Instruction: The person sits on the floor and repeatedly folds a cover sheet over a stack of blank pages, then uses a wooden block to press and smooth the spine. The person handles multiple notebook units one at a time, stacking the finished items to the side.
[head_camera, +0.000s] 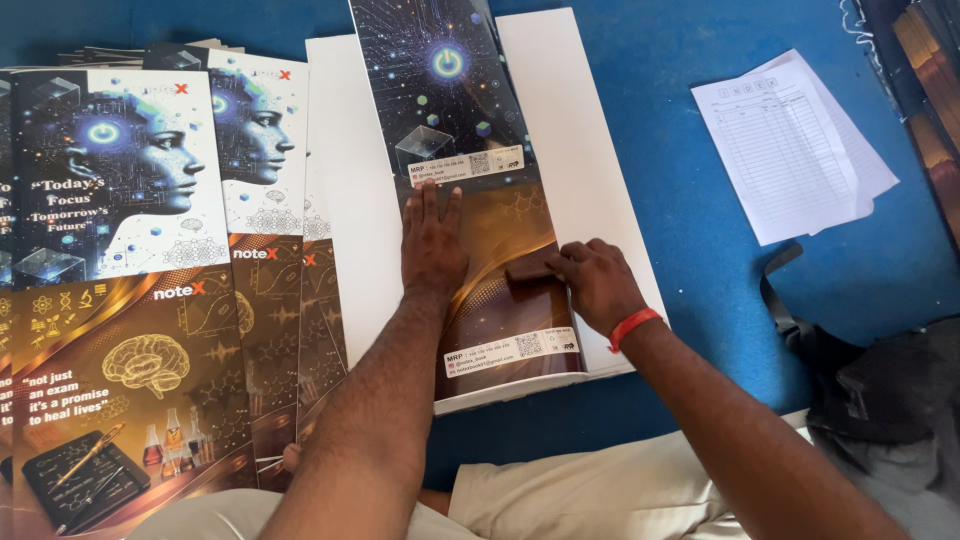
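Observation:
A glossy printed cover sheet (450, 100), dark blue at the top and brown-gold lower down, lies folded over a white stack of pages (600, 180) on a blue surface. My left hand (432, 245) presses flat on the middle of the cover, fingers together and pointing away from me. Just to its right, my right hand (597, 285), with a red band at the wrist, grips a small dark brown block (530, 268) and holds it against the cover near its right edge.
To the left lies a fanned pile of the same printed covers (130, 280). At the right are white printed forms (790, 145), a black strap (785, 305) and a grey bag (900, 400). My legs in beige trousers (600, 490) are in the foreground.

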